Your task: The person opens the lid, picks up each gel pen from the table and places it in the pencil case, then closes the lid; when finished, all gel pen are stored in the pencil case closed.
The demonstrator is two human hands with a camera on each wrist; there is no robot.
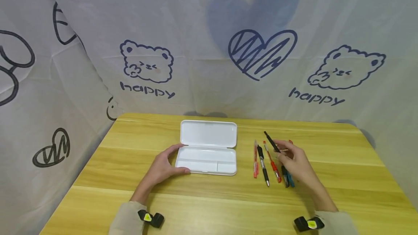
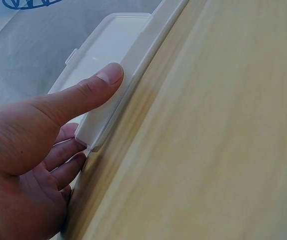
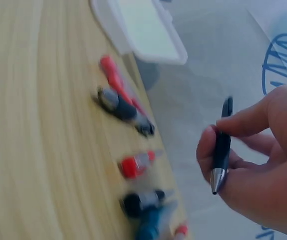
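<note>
A white pencil case (image 1: 205,160) lies on the table with its lid (image 1: 208,134) raised at the back. My left hand (image 1: 164,164) holds its left end, thumb along the front edge and index finger by the hinge; the left wrist view shows the thumb (image 2: 96,90) on the case's side wall. My right hand (image 1: 295,159) pinches a black pen (image 3: 221,150) between thumb and fingers, its silver tip showing in the right wrist view. Beneath and beside that hand lie a pink-red pen (image 1: 255,160), a black-and-clear pen (image 1: 262,165) and a red-gripped pen (image 1: 273,164).
A dark pen (image 1: 285,177) and a blue one (image 1: 290,180) lie partly under the right hand. The wooden table (image 1: 209,206) meets a white cloth backdrop (image 1: 202,39) with drawings at its back edge. Inside, the case has a small divided compartment.
</note>
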